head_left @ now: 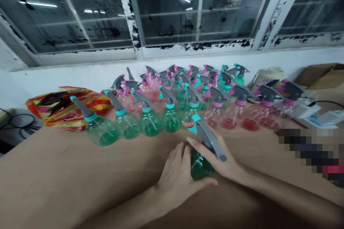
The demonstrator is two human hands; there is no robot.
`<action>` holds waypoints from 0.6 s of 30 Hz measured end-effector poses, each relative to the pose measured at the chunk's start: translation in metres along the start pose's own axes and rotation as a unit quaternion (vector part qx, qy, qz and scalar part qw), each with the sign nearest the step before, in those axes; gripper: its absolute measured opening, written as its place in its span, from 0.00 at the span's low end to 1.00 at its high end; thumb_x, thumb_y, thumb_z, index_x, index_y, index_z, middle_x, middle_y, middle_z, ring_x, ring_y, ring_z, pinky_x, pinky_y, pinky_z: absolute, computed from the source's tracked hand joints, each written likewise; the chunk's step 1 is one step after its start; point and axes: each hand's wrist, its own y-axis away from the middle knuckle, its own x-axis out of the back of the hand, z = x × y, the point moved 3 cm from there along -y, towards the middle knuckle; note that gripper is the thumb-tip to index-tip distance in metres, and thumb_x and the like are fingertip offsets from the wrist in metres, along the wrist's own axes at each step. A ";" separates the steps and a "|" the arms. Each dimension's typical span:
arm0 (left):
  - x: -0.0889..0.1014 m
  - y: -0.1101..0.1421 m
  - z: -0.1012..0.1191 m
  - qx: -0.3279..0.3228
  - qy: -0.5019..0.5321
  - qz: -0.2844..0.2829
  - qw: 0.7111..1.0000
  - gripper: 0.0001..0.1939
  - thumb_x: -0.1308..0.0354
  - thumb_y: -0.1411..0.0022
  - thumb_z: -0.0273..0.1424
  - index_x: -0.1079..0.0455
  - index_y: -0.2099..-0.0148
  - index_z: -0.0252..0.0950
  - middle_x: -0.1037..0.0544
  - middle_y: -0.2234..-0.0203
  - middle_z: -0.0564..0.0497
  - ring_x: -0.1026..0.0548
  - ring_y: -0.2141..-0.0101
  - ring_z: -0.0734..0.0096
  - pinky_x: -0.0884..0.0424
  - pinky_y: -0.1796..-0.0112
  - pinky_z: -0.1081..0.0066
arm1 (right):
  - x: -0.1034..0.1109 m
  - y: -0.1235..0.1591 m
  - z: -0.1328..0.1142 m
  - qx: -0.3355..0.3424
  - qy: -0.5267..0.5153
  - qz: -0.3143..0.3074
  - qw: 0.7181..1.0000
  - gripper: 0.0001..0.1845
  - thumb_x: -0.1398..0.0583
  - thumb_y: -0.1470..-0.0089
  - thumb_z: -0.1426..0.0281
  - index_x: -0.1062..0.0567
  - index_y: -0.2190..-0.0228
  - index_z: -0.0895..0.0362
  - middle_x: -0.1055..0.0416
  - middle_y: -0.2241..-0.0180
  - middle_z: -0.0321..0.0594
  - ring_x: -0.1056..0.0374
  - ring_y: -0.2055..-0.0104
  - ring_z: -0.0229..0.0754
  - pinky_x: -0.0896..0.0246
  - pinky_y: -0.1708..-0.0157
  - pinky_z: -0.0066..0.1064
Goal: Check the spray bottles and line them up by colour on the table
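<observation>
A green spray bottle (201, 166) with a grey and teal spray head stands close to me on the table. Around the lower left side of its body wraps my left hand (178, 175), thumb across the near side. My right hand (215, 150) grips it at the neck, just under the spray head (208, 137), whose nozzle points away from me. Just beyond my hands runs a front row of similar bottles, among them a green spray bottle (171, 120) and a pink spray bottle (233, 116), each with some coloured liquid at the bottom.
More pink and teal-topped spray bottles (153, 89) crowd behind the row, near the windowed wall. To the left lies a striped red and yellow plastic bag (91, 102) beside black cables (23, 125). A cardboard box (319, 78) sits at the back right of the table (107, 179).
</observation>
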 end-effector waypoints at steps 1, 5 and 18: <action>-0.002 -0.001 -0.001 -0.014 0.001 -0.006 1.000 0.45 0.41 0.47 0.57 0.47 0.40 0.30 0.32 0.51 0.34 0.32 0.50 0.42 0.34 0.53 0.45 | 0.004 -0.001 0.002 0.011 0.005 -0.003 1.000 0.16 0.41 0.45 0.68 0.29 0.53 0.51 0.28 0.57 0.40 0.32 0.52 0.45 0.42 0.47 0.42; 0.000 0.002 -0.018 -0.062 0.011 -0.051 0.997 0.36 0.49 0.36 0.52 0.54 0.35 0.36 0.35 0.46 0.38 0.35 0.46 0.49 0.37 0.48 0.48 | 0.018 -0.009 0.010 0.054 0.009 -0.043 0.998 0.17 0.43 0.47 0.73 0.27 0.55 0.48 0.28 0.58 0.39 0.31 0.56 0.44 0.40 0.50 0.42; -0.004 0.005 -0.077 -0.029 -0.178 -0.083 0.980 0.29 0.45 0.35 0.42 0.44 0.37 0.34 0.40 0.39 0.40 0.42 0.40 0.51 0.42 0.44 0.50 | 0.023 -0.022 0.024 0.015 0.017 -0.123 0.992 0.17 0.46 0.49 0.73 0.26 0.58 0.48 0.43 0.81 0.29 0.49 0.82 0.37 0.49 0.81 0.30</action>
